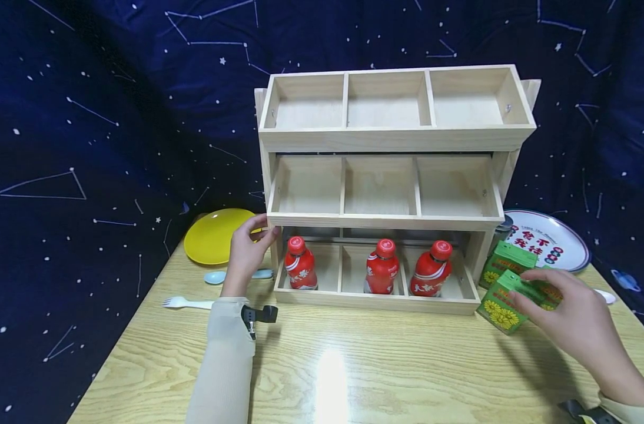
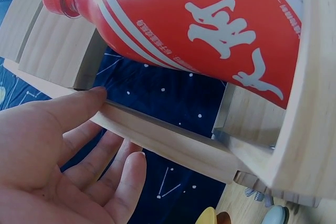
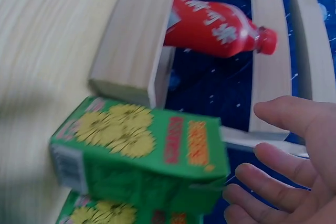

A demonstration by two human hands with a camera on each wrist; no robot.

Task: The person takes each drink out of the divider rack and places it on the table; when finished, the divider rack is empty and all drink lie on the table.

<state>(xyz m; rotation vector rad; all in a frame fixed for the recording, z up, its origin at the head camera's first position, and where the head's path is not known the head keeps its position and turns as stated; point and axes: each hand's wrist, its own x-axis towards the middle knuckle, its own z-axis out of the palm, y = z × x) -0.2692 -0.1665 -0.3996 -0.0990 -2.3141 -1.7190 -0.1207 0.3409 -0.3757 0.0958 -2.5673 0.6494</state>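
Note:
My left hand (image 1: 249,250) is at the left upright of the wooden rack (image 1: 391,140), its thumb and fingers around the post (image 2: 173,140). Three red-capped red bottles stand in the bottom row: a left bottle (image 1: 301,268), a middle bottle (image 1: 381,270) and a right bottle (image 1: 430,272), which leans. To the right of the rack, my right hand (image 1: 576,312) hovers beside green drink cartons printed with yellow flowers, thumb and fingers spread apart. The nearest carton (image 3: 142,156) lies in front of its fingertips, with nothing in the grasp.
The rack's upper two rows have three bare compartments each. A yellow plate (image 1: 216,235), a blue spoon (image 1: 216,277) and a white fork (image 1: 186,302) lie left. A white patterned plate (image 1: 571,241) leans behind the cartons. A dark blue starry cloth (image 1: 115,147) hangs behind.

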